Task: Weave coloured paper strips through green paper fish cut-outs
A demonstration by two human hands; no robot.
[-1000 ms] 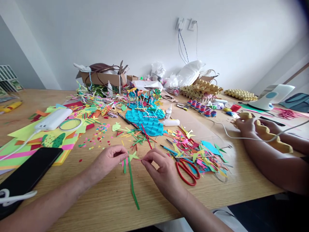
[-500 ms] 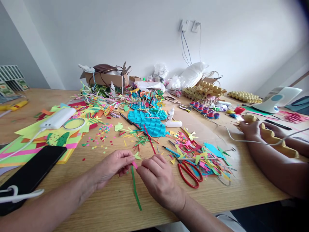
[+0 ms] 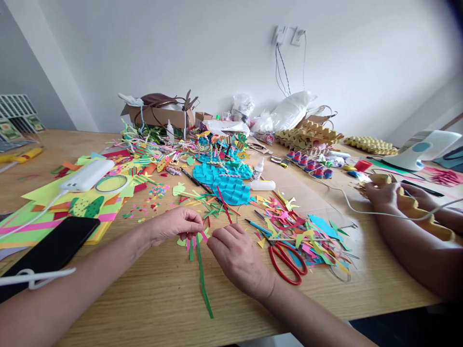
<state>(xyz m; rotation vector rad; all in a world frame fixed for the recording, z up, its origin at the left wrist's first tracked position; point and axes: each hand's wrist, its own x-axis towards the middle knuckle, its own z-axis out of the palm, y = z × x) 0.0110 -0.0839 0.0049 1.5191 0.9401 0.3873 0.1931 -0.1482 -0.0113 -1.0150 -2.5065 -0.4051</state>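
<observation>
Low over the table's front part, my left hand [image 3: 177, 225] is closed in a pinch on a light-green paper cutout [image 3: 181, 243], mostly hidden under the fingers. Pink and green stripes show below them. My right hand [image 3: 237, 255] faces it, thumb and fingers pressed together on a short pink paper strip [image 3: 205, 236] between the hands. A long green paper strip [image 3: 203, 279] lies below them, its upper end close to my left fingers. Beyond my right hand lies a red paper strip [image 3: 224, 205]. To the right are red-handled scissors [image 3: 289, 262] by a heap of paper scraps [image 3: 307, 236].
Blue paper pieces [image 3: 231, 190], a glue bottle [image 3: 258, 169] and a marker [image 3: 190, 177] are mid-table. At left lie a phone [image 3: 50, 255], a power bank [image 3: 88, 174] and coloured sheets [image 3: 36, 221]. At right, another person's hands [image 3: 383, 193] hold an egg carton [image 3: 408, 207].
My left hand has turned and moved slightly up, hiding more of the cutout, whose striped part now shows below. The pink strip stays between the hands. The view shifted slightly.
</observation>
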